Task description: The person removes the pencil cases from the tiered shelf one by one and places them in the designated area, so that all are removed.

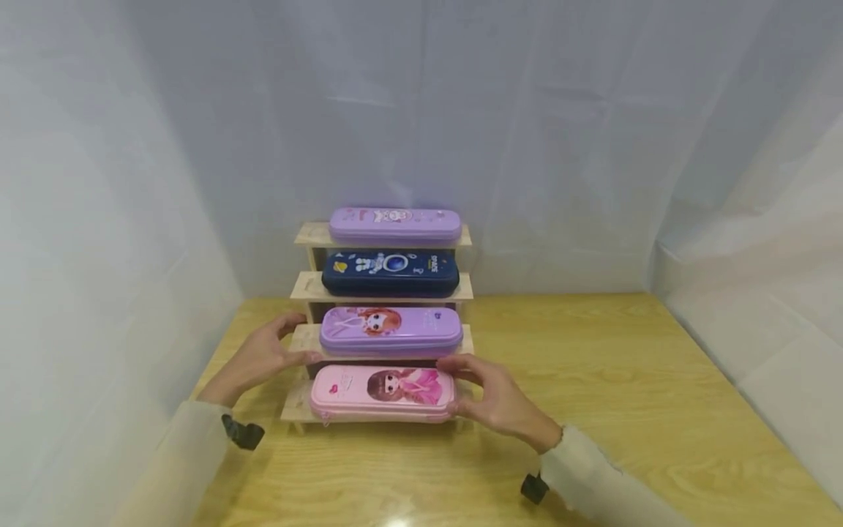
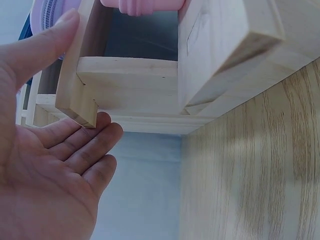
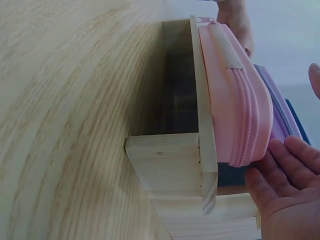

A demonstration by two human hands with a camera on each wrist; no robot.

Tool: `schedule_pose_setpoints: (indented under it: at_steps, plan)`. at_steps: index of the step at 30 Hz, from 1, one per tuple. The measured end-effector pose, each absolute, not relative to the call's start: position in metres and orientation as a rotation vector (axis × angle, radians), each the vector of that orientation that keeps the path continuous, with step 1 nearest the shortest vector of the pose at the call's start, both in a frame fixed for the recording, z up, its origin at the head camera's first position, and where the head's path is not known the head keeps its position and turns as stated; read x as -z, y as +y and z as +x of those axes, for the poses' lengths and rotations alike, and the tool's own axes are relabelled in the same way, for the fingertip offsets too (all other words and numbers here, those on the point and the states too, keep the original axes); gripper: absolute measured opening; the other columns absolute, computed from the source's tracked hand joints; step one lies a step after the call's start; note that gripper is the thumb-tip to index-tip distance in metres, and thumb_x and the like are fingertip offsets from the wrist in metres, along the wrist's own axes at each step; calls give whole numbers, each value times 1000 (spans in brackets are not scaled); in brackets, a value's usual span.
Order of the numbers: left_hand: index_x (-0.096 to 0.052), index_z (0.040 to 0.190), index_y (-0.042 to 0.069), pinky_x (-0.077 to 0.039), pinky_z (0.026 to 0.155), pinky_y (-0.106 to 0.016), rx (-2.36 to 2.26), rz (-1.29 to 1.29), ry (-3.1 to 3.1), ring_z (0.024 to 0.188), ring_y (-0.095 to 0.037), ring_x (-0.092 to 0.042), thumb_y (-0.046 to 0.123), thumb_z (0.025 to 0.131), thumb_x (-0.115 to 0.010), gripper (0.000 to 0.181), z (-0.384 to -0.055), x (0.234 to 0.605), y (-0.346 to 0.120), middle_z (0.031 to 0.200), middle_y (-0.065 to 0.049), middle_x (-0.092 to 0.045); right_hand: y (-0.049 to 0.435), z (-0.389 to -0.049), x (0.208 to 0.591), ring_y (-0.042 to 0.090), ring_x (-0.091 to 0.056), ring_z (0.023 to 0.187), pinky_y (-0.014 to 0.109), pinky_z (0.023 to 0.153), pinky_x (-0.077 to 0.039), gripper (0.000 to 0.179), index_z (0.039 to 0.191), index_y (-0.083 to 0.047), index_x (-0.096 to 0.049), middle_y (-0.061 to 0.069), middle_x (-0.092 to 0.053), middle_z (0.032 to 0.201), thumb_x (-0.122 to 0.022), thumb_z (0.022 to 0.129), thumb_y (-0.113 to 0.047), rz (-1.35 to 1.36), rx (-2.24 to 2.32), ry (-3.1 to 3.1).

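A tiered wooden rack (image 1: 299,399) stands on the table with one zippered pencil case on each step. On the lowest step lies a pink case (image 1: 356,399) with a cartoon girl on its lid. My left hand (image 1: 266,355) grips the left end of the step above, thumb at its front edge and fingers beyond it. In the left wrist view those fingertips (image 2: 102,120) meet the board's end. Around the right end of the pink case is my right hand (image 1: 497,399), its fingertips (image 3: 275,147) right at the case's corner and its thumb standing apart from them.
Above the pink case sit a purple case (image 1: 421,329) with a cartoon girl, a dark blue space case (image 1: 421,274) and a plain purple case (image 1: 356,230) on top. White sheeting (image 1: 560,146) hangs behind and beside the wood-grain table (image 1: 626,395).
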State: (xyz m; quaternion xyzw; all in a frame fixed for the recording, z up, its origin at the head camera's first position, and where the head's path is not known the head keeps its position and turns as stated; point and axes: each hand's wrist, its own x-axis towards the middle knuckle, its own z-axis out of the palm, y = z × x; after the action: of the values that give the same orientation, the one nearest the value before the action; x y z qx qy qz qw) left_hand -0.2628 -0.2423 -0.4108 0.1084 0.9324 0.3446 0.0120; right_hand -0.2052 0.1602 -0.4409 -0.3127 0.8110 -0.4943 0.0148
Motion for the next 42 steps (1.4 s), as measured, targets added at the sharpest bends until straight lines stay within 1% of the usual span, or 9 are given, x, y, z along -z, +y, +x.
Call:
schedule_pose_setpoints:
  at_steps: [3,5,8,13,17,23,29,34,42]
  plan:
    - [-38,150,-3,-34,117,-67,-1065,314,2898,143,-53,-39,52,82,-80,98,-264,410,-241,155,-31,-42,157,-207,441,26,-55,139,46,118,-44,70,144,-13,-54,6,-58,148,-84,81,-22,-938,1471,2549]
    - [-37,151,-3,-34,118,-67,-1066,300,2892,144,-53,-38,53,81,-80,100,-265,410,-241,156,-30,-41,155,-209,441,25,-51,143,45,120,-42,74,147,-16,-52,4,-54,152,-84,79,-18,-917,1415,2560]
    - [-37,151,-4,-33,118,-67,-1068,291,2887,144,-53,-38,53,81,-81,100,-266,410,-241,156,-31,-41,151,-210,441,27,-48,145,47,121,-39,81,150,-17,-48,6,-50,156,-83,77,-14,-923,1337,2573]
    - [-38,150,-4,-34,118,-67,-1070,293,2883,143,-54,-38,51,81,-81,98,-264,411,-242,155,-31,-42,144,-210,441,29,-48,145,51,123,-36,87,151,-21,-48,6,-49,157,-88,74,-23,-908,1229,2609]
    - [-39,149,-4,-35,117,-67,-1070,300,2886,143,-54,-39,50,81,-81,97,-262,411,-242,154,-31,-42,141,-212,442,28,-48,144,53,123,-35,88,150,-24,-49,4,-51,155,-89,72,-23,-905,1198,2621]
    - [-39,149,-5,-36,117,-67,-1061,325,2899,142,-54,-40,49,82,-81,95,-263,410,-242,154,-32,-43,137,-217,445,25,-51,141,51,123,-36,88,149,-22,-49,4,-54,153,-89,71,-26,-972,1150,2610]
    - [-40,149,-6,-36,117,-66,-1062,333,2899,141,-54,-41,49,82,-81,96,-264,411,-242,153,-32,-44,131,-222,450,25,-52,140,50,122,-39,93,152,-20,-46,4,-53,154,-89,70,-28,-1083,1085,2582]
    - [-40,149,-6,-36,117,-66,-1071,331,2893,141,-54,-41,49,81,-82,97,-264,411,-242,153,-32,-43,127,-226,449,22,-52,139,48,122,-39,95,153,-22,-45,2,-52,154,-89,69,-30,-1085,1082,2566]
    - [-40,149,-6,-36,117,-66,-1060,336,2897,141,-54,-42,49,81,-81,96,-263,410,-242,153,-32,-44,125,-226,446,23,-51,140,48,123,-38,93,151,-18,-47,4,-52,154,-88,68,-31,-1085,1068,2557]
